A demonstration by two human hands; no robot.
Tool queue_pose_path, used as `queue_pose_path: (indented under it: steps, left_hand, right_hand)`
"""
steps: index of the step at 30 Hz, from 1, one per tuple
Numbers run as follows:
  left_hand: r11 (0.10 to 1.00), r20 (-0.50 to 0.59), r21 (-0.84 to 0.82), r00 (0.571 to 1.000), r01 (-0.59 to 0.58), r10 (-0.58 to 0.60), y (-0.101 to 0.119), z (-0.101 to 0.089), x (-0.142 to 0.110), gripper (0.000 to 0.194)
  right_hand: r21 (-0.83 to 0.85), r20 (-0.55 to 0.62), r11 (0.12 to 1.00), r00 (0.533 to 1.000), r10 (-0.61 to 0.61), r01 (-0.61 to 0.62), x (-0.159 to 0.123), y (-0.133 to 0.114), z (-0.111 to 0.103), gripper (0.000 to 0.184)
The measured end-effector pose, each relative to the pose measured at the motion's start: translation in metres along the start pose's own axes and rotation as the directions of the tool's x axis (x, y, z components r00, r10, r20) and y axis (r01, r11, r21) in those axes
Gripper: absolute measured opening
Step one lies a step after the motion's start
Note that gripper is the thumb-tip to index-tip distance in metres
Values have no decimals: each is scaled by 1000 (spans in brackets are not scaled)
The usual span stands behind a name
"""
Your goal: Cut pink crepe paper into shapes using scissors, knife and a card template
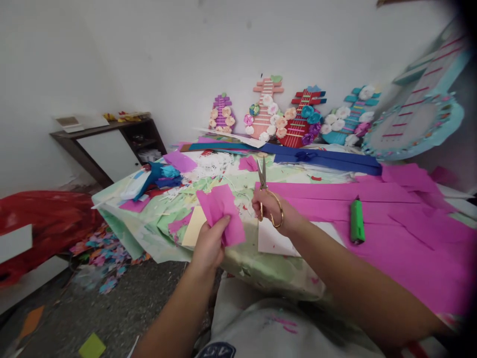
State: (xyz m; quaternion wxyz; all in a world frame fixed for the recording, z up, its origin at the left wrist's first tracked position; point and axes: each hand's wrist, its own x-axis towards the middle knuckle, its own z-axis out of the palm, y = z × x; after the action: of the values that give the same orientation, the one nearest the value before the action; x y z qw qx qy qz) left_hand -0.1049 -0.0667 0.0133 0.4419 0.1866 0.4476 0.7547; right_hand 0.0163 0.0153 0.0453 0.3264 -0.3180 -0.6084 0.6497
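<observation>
Between the thumb and fingers of my left hand (213, 242) is a folded piece of pink crepe paper (223, 209), held above the near edge of the table. My right hand (278, 211) grips a pair of scissors (262, 174) with gold handles, its blades pointing up and slightly parted. The scissors are apart from the paper, to its right. Under my right hand lies a white sheet (278, 239), and a cream card (194, 226) sits behind my left hand. Large pink crepe sheets (395, 248) spread over the table's right side.
A green box cutter (357, 221) lies on the pink sheets. Decorated paper guitars (266, 107) lean on the back wall, with blue crepe strips (328, 161) before them. White shredded paper (214, 164) and blue scraps (164, 174) lie left. Colored scraps (108, 258) litter the floor.
</observation>
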Motion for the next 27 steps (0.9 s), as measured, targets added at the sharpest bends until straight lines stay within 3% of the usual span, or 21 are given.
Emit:
queue_pose_path:
  steps: [4,7,10,15,19,22,27]
  left_hand:
    - [997,93,52,993,64,-69,-4,21,-8,32]
    - [992,132,84,986,90,-101,-9,36,-13,31]
    - [989,147,88,981,117,-129,-16,50,-17,33]
    - [990,270,102,955,96,-120,-25,74,-27,28]
    - [986,366,153,924,60,-113,-32,92,-36,22]
    - [977,414,208,902,39,-124,-38,101,-40,23]
    - [968,454,245,877,47,-158,-44,111,-44,21]
  right_hand:
    - [-38,-30,991,991,-129,128,-8,-1,-9,27]
    - [-44,-87,991,988,-129,126,-20,-4,-21,23]
    - [-197,-172,978,979,-107,72,-38,-4,-36,28]
    - [-514,-211,858,970,-118,-8,-80,5,-54,27]
    - [-673,-246,738,954,-169,-43,-101,6,-63,27]
    - [-683,-293,728,934,-203,-56,-108,3,-71,26]
    - [-603,-357,796,910,-209,-54,-113,7,-80,27]
